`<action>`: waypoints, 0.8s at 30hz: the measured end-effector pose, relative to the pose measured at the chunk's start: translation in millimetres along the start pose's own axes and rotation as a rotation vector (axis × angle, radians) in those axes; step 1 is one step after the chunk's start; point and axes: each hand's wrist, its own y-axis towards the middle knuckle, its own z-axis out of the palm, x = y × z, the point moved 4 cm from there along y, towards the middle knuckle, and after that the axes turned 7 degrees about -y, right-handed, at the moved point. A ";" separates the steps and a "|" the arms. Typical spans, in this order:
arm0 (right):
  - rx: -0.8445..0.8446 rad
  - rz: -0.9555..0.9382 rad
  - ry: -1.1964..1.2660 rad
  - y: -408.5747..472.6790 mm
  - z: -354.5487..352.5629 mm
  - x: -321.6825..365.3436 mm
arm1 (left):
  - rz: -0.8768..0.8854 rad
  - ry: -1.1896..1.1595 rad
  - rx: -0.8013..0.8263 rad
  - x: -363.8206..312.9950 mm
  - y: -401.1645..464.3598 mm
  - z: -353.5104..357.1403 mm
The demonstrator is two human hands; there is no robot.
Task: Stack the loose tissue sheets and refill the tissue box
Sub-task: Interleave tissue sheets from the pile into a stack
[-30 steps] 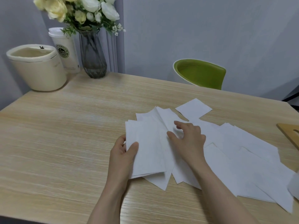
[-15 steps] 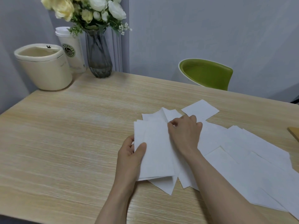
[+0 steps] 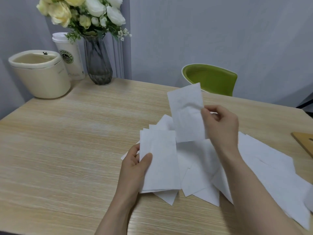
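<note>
Meanwhile right hand [image 3: 220, 124] grip pinches one sheet [image 3: 186, 114]; left hand [image 3: 135, 167] clamps stack [image 3: 160, 160], fingers hidden.

Two bare forearms, no sleeves, unadorned fingers [image 3: 209, 116]

We are looking down on a table [image 3: 67, 158] where loose tissue sheets [image 3: 264, 163] are lying spread from the centre out toward four o'clock. At the centre, a stack of sheets [image 3: 160, 160] is sitting in the left hand [image 3: 135, 168], thumb lying on top. At one o'clock from it, the right hand [image 3: 220, 124] is holding a single sheet [image 3: 188, 114] upright above the spread. At ten o'clock, on the far corner, a bin [image 3: 40, 73] is standing, with a cup [image 3: 71, 56] behind it and a vase [image 3: 99, 60] just beside the cup. A chair [image 3: 211, 78] is standing behind the table at one o'clock. A board [image 3: 304, 143] is lying at three o'clock.
</note>
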 end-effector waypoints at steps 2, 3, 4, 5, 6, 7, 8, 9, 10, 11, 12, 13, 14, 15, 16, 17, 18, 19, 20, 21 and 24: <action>0.028 0.092 0.139 -5.5 -16.0 -1.8 | -0.005 0.007 0.009 0.6 -1.1 1.2; 0.048 0.146 0.181 -9.2 -22.6 -5.6 | -0.006 0.008 0.012 0.8 -1.2 1.6; 0.067 0.203 0.207 -13.6 -28.1 -11.6 | -0.008 0.008 0.014 0.8 -1.6 1.9; 0.082 0.265 0.220 -19.0 -32.8 -19.4 | -0.008 0.012 0.016 0.4 -1.7 2.3; 0.086 0.322 0.215 -24.8 -37.0 -28.6 | -0.008 0.015 0.019 0.3 -2.1 2.7; 0.083 0.374 0.193 -31.7 -41.2 -38.3 | -0.009 0.017 0.021 0.0 -2.5 3.6; 0.092 0.409 0.154 -38.3 -44.2 -48.6 | -0.010 0.015 0.020 -0.7 -3.5 4.4; 0.120 0.432 0.117 -45.1 -45.7 -57.2 | -0.010 0.010 0.020 -1.0 -4.2 5.1; 0.158 0.456 0.096 -51.8 -46.0 -65.3 | -0.012 0.006 0.019 -0.5 -4.9 6.1; 0.195 0.489 0.104 -58.3 -45.4 -71.7 | -0.015 0.003 0.021 0.6 -5.9 7.4; 0.232 0.531 0.137 -63.9 -44.0 -78.0 | -0.021 0.000 0.026 1.9 -7.0 9.2; 0.261 0.577 0.187 -69.5 -42.2 -81.5 | -0.027 -0.006 0.033 2.8 -8.3 11.6; 0.278 0.603 0.217 -73.1 -40.6 -85.4 | -0.033 -0.012 0.037 3.1 -9.8 14.7; 0.276 0.592 0.198 -74.1 -40.4 -90.6 | -0.037 -0.015 0.040 3.4 -11.1 17.6; 0.258 0.550 0.107 -73.1 -41.7 -96.7 | -0.038 -0.014 0.036 3.7 -12.0 19.8; 0.234 0.499 -0.012 -71.6 -44.7 -99.7 | -0.037 -0.009 0.025 3.9 -12.4 21.3; 0.207 0.450 -0.122 -70.2 -48.9 -99.5 | -0.040 -0.003 0.010 3.7 -12.9 22.0; 0.177 0.405 -0.191 -68.9 -53.7 -97.0 | -0.046 0.007 -0.006 3.6 -12.9 21.9; 0.145 0.371 -0.196 -67.5 -58.0 -93.7 | -0.053 0.021 -0.020 3.7 -12.8 21.3; 0.124 0.345 -0.164 -66.8 -61.5 -90.3 | -0.059 0.035 -0.032 3.9 -12.8 20.2; 0.072 0.360 0.046 -67.6 -68.2 -84.3 | -0.066 0.060 -0.050 3.8 -13.2 19.2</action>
